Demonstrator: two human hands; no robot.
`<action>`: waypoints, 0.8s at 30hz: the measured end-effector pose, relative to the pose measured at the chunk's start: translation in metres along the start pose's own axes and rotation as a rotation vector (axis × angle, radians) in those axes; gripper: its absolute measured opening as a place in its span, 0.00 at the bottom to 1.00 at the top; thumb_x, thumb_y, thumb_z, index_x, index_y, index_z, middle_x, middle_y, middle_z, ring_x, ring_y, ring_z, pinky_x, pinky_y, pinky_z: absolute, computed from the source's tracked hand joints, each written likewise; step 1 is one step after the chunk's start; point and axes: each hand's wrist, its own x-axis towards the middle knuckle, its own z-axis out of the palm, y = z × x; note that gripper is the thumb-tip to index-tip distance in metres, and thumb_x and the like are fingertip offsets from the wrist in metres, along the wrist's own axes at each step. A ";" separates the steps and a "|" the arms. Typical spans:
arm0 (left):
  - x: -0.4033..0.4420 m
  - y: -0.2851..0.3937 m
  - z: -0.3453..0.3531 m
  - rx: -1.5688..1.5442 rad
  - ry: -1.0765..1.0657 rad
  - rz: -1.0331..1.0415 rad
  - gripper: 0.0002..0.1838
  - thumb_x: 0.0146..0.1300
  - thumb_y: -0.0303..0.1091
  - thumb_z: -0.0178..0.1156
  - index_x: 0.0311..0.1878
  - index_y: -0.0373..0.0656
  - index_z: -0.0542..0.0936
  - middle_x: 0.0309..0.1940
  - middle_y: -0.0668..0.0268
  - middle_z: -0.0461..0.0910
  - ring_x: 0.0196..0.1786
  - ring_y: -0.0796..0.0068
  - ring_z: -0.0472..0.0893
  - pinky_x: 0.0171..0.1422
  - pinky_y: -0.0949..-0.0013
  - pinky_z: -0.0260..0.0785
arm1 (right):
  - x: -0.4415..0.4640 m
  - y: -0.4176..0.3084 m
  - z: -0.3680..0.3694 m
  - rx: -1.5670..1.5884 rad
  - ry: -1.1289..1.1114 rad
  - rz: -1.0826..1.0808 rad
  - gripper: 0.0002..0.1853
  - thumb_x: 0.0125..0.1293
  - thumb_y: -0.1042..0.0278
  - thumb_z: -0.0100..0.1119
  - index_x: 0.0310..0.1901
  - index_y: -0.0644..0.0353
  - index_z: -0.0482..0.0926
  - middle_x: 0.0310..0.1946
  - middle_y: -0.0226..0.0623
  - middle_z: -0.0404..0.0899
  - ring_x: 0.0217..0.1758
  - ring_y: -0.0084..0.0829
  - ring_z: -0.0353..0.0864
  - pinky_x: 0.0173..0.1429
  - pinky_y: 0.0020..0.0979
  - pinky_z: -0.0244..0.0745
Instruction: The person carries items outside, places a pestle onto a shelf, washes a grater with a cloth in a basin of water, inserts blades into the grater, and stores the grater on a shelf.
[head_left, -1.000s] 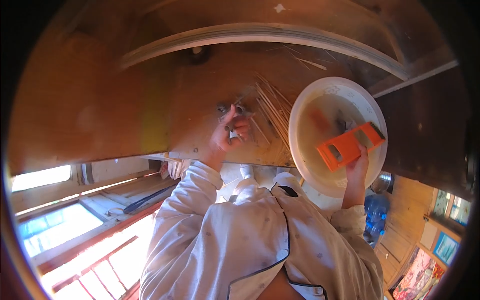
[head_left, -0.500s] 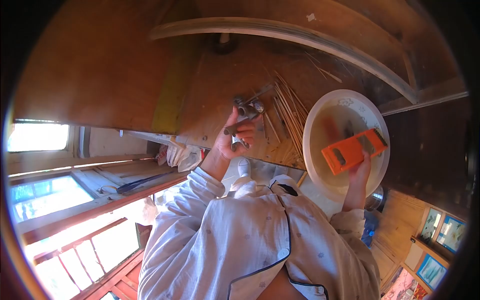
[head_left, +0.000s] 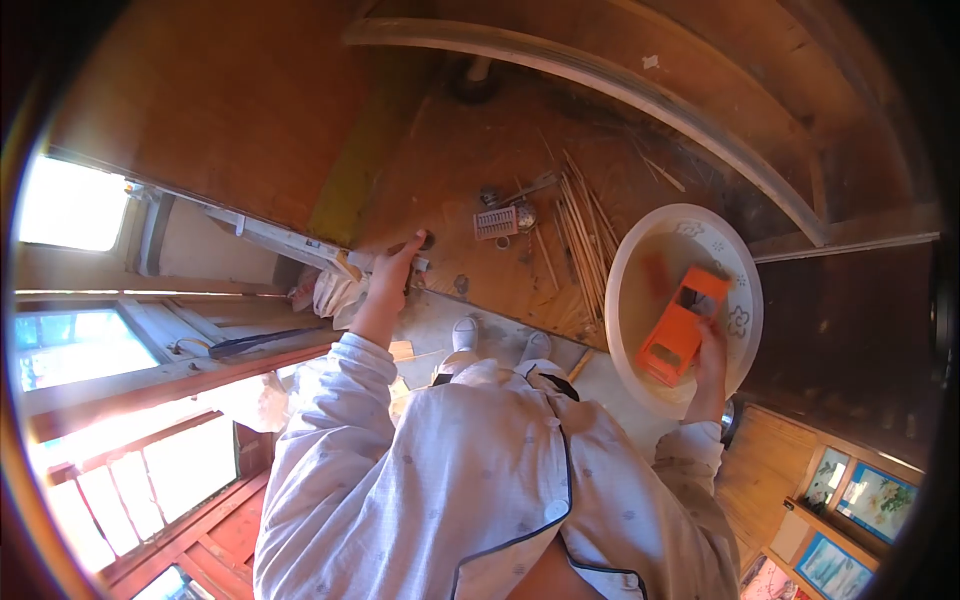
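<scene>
My right hand (head_left: 711, 350) grips an orange grater (head_left: 672, 343) by its side, with its openings facing up. It is tilted over a white basin (head_left: 617, 290) with flower prints, which seems to hold cloudy water. At the near left edge of the wooden surface, my left hand (head_left: 396, 268) is curled around dark tube pieces (head_left: 421, 265), partly hidden by the fingers. Further right lie a small pink slotted rack (head_left: 495, 223), a shiny round thing (head_left: 525, 214) and a small ring (head_left: 502, 243).
Thin wooden sticks (head_left: 580, 225) lie in a bundle beside the basin. A curved wooden beam (head_left: 600, 90) crosses the far side. Plastic bags (head_left: 338, 297) hang at the left near a window frame. My shoes (head_left: 465, 335) stand on the floor below the surface's edge.
My left hand has moved left and down with the tube pieces, uncovering the pink rack. The grater has turned steeper and sits lower over the basin. The view has shifted slightly.
</scene>
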 end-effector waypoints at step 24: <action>0.038 -0.042 0.022 1.203 -0.060 0.910 0.16 0.55 0.44 0.58 0.45 0.49 0.78 0.30 0.58 0.81 0.29 0.56 0.81 0.30 0.59 0.72 | 0.022 -0.018 0.346 -1.187 -0.245 -0.848 0.33 0.46 0.68 0.69 0.57 0.57 0.69 0.52 0.50 0.71 0.56 0.48 0.70 0.58 0.39 0.68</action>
